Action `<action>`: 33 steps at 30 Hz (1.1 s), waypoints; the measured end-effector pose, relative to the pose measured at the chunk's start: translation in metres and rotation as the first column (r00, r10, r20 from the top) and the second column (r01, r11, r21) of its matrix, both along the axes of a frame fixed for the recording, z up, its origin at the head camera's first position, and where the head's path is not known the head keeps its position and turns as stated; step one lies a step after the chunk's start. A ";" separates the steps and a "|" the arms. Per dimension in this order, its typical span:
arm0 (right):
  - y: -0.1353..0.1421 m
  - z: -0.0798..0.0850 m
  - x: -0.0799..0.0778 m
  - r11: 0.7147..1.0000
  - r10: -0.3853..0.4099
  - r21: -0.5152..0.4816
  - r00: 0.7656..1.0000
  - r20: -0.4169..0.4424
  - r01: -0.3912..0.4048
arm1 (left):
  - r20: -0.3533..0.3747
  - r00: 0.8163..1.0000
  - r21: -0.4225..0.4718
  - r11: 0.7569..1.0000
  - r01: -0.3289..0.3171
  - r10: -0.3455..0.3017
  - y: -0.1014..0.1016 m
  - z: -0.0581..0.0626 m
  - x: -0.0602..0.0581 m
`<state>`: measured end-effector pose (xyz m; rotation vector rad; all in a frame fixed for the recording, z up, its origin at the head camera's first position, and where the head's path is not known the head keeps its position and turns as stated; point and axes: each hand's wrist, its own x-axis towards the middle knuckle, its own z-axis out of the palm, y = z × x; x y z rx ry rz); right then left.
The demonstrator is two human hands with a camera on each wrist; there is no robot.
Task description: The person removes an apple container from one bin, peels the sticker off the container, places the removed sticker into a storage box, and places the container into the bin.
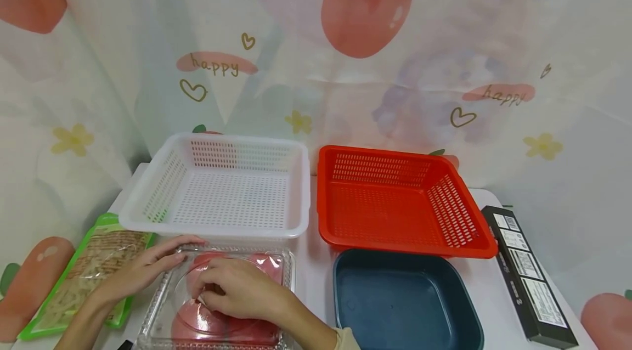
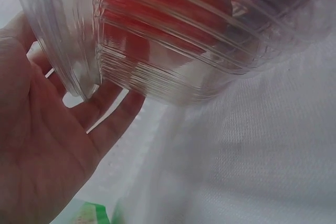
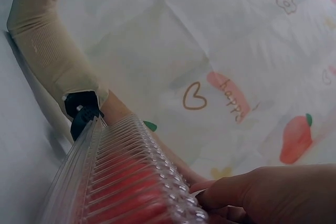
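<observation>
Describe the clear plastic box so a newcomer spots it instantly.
On the white table, find the white basket at back left. The clear plastic box sits just in front of it, left of the dark blue tub. Unlike those two, it is glass-clear, with red contents showing through.

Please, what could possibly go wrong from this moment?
The clear, ridged plastic container could slide or tip if the left hand at its corner slips. Its clear top might dent if the right hand presses hard. A push away might knock it into the white perforated plastic basket just beyond.
</observation>
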<state>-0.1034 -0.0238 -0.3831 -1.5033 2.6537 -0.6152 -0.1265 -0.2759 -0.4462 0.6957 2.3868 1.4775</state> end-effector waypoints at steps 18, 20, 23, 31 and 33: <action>0.004 0.007 0.008 1.000 -0.017 -0.009 0.987 -0.157 0.016 | -0.033 0.999 0.019 1.000 0.018 -0.018 -0.001 -0.002 0.000; 0.004 0.007 0.009 1.000 -0.026 -0.015 0.987 -0.158 0.024 | -0.031 0.999 0.014 1.000 0.014 -0.014 0.000 -0.002 0.000; 0.005 0.008 0.009 0.999 -0.035 -0.027 0.990 -0.138 0.032 | -0.043 0.999 0.021 0.999 0.026 -0.025 0.000 -0.002 0.000; 0.006 0.009 0.007 1.000 -0.008 -0.005 0.991 -0.136 0.008 | -0.047 0.998 0.037 0.999 0.033 -0.032 0.001 0.000 0.001; 0.006 0.009 0.006 0.999 0.025 0.023 0.988 -0.151 -0.022 | -0.046 0.998 0.040 0.999 0.033 -0.031 0.001 0.000 0.001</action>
